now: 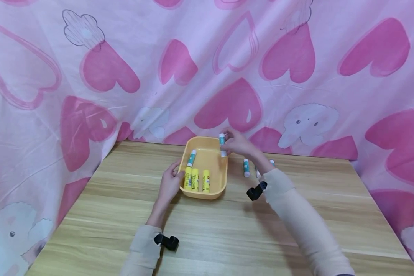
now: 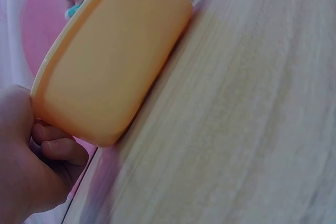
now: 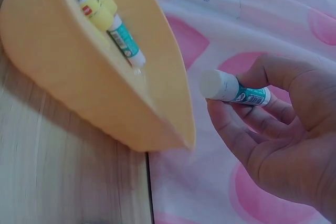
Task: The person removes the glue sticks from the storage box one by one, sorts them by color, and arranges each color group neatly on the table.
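Note:
My right hand [image 1: 239, 143] pinches a teal-and-white glue stick [image 3: 251, 96] between thumb and fingers, above the back right rim of a yellow plastic tray [image 1: 204, 196]. My left hand [image 1: 170, 182] grips the tray's left wall, thumb at the rim and fingers curled against the outside [image 2: 44, 153]. Inside the tray, several yellow glue sticks [image 1: 206, 181] stand or lean near the front. One teal-and-white glue stick [image 1: 191, 158] lies behind them along the left wall; the right wrist view shows it touching a yellow one.
To the right of the tray, a teal glue stick [image 1: 246, 168] is on the wooden table [image 1: 207, 237], with others partly hidden by the right forearm. A pink heart-patterned cloth [image 1: 227, 103] hangs behind the table's back edge. Each wrist carries a black camera [image 1: 257, 191].

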